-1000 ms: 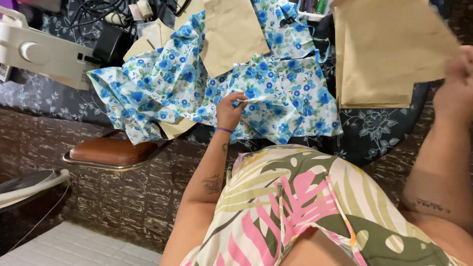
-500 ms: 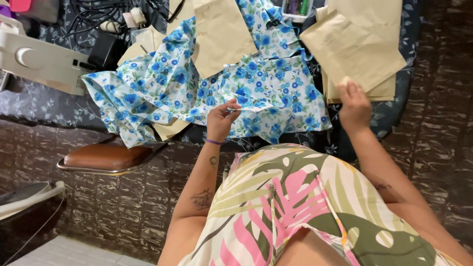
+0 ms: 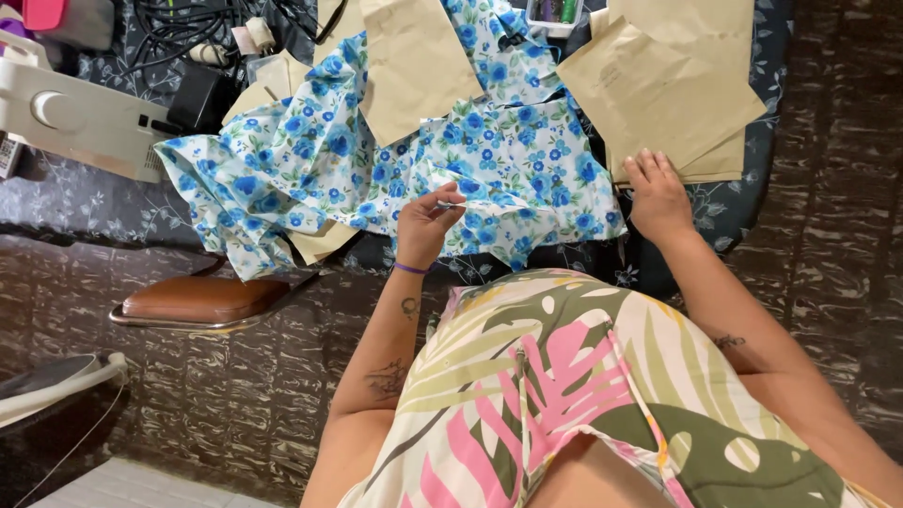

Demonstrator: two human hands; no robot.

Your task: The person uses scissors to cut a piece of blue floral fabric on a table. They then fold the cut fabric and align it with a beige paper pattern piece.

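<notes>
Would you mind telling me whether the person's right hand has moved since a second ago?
Yes. The right hand came down from holding a paper piece up at the frame edge and now rests at the lower edge of the brown paper pieces, beside the floral fabric.

A: What's the left hand (image 3: 428, 226) pinching over the floral fabric (image 3: 395, 169)?
B: Thin, silvery, too small to tell.
A: Sewing machine (image 3: 75, 118)?
B: Cut off at left edge. Brown paper pieces (image 3: 658, 85) run off the top; fabric under them hidden.
</notes>
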